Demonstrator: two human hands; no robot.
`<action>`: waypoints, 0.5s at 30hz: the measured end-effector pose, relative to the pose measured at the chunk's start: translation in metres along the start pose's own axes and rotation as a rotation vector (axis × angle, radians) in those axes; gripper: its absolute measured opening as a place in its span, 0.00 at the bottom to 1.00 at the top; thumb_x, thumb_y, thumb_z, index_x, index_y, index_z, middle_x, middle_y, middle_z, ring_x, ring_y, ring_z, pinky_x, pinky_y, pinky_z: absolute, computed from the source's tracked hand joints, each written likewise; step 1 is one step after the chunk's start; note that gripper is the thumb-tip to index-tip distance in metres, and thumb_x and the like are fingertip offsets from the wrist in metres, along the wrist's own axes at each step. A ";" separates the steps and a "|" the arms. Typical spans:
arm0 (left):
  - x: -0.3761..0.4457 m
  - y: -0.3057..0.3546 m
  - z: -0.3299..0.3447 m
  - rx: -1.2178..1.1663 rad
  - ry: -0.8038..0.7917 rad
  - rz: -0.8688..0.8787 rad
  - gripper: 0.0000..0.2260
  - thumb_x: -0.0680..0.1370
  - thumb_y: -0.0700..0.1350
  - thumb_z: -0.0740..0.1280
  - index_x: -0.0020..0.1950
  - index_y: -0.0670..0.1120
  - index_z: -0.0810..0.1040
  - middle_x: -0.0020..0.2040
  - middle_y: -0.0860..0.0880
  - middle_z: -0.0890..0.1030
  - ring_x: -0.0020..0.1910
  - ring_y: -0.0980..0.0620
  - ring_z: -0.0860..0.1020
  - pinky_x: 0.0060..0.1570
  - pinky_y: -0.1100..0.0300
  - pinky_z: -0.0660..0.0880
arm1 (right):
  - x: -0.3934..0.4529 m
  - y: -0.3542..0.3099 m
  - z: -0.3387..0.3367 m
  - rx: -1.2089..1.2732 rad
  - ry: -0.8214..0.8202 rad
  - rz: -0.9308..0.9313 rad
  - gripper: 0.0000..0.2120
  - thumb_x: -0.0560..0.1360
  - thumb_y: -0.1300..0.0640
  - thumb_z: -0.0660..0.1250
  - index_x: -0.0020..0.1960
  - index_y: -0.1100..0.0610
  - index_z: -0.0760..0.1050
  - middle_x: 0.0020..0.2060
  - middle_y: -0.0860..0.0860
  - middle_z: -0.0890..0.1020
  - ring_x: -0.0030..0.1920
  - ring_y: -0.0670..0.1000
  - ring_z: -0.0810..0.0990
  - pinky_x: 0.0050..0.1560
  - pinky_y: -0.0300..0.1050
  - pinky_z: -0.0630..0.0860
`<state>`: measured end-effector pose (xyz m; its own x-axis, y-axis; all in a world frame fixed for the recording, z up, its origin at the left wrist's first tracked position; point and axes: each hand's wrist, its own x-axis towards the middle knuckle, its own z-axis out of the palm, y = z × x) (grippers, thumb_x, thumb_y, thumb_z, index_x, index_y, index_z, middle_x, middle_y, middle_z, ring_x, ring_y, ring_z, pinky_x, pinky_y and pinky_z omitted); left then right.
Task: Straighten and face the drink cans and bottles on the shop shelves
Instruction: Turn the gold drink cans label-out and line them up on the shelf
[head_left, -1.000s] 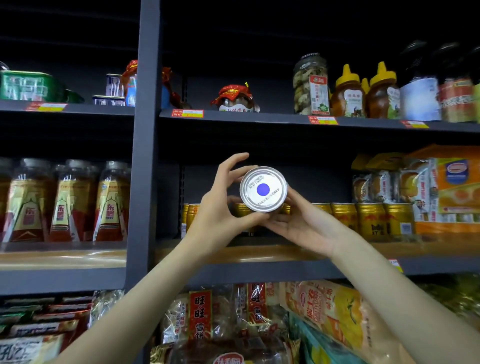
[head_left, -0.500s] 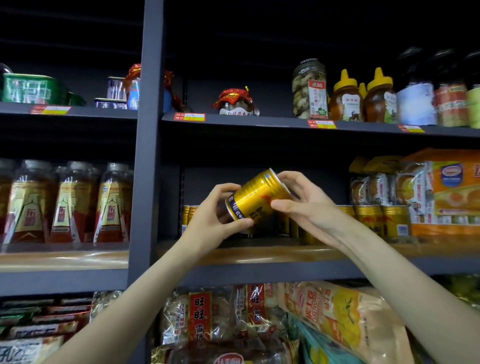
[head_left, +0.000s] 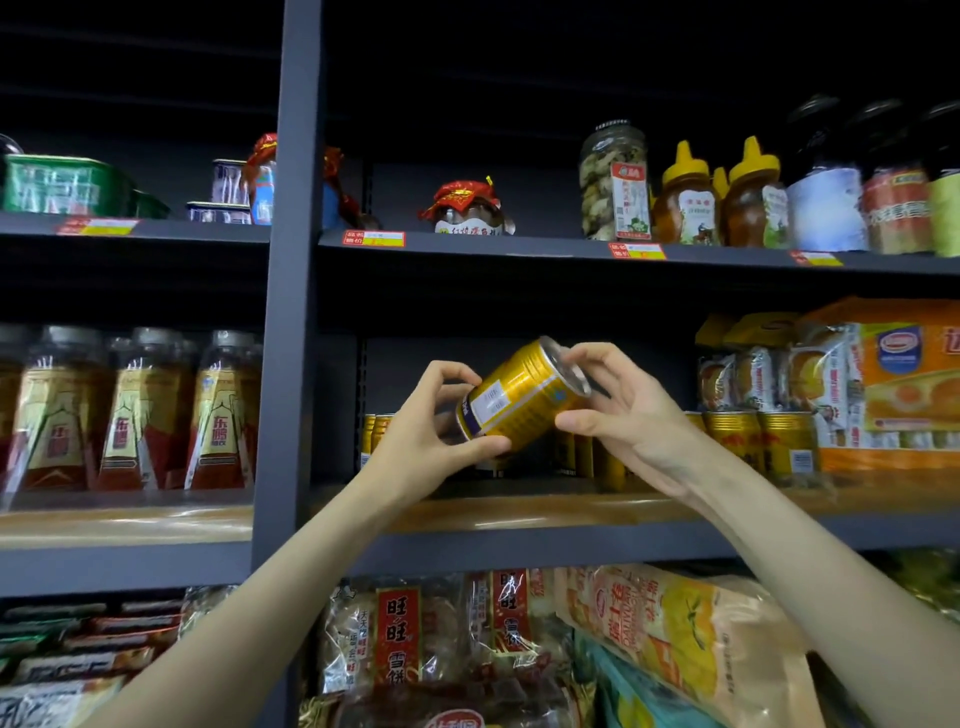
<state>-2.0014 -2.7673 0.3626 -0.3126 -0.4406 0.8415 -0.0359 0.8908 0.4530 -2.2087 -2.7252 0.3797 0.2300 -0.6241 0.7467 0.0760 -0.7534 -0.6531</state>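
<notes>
Progress: early | gold can (head_left: 522, 397) tilted, above the can row (head_left: 748, 439), not yet shelved | left hand (head_left: 431, 431) grips base, right hand (head_left: 631, 410) holds top | several cans remain unfaced

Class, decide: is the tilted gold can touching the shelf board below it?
Apart. The head view shows the gold can held tilted in the air above the shelf board.

I have just one view, from the camera worn on the head. It faces straight into the shop shelving at close range, tilted a little upward, so the middle shelf (head_left: 519, 512) sits about level with the lens. Both forearms reach in from the bottom edge. The wide angle bends the upright post (head_left: 291, 260).
</notes>
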 end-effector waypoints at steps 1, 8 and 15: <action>-0.001 -0.001 0.001 0.017 0.004 0.012 0.22 0.68 0.39 0.75 0.52 0.54 0.67 0.55 0.52 0.76 0.51 0.55 0.80 0.44 0.63 0.79 | 0.000 -0.001 0.000 -0.023 -0.020 0.003 0.26 0.63 0.67 0.72 0.58 0.54 0.71 0.58 0.48 0.78 0.57 0.46 0.79 0.52 0.40 0.77; -0.005 -0.010 0.020 0.387 0.212 0.225 0.26 0.66 0.39 0.76 0.51 0.58 0.64 0.56 0.51 0.69 0.54 0.60 0.72 0.47 0.76 0.72 | 0.002 0.001 0.010 -0.221 0.060 -0.091 0.24 0.63 0.59 0.73 0.55 0.47 0.69 0.57 0.48 0.72 0.53 0.41 0.79 0.49 0.42 0.79; 0.005 -0.007 0.011 0.648 0.093 0.194 0.19 0.71 0.45 0.73 0.57 0.48 0.69 0.54 0.53 0.71 0.53 0.58 0.72 0.47 0.73 0.68 | 0.009 0.003 0.000 -0.373 0.186 -0.123 0.20 0.67 0.61 0.75 0.52 0.46 0.73 0.56 0.46 0.76 0.54 0.49 0.79 0.49 0.43 0.80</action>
<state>-2.0126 -2.7748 0.3600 -0.2892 -0.2480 0.9246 -0.5573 0.8289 0.0480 -2.2059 -2.7332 0.3843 0.0600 -0.5262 0.8483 -0.2716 -0.8264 -0.4934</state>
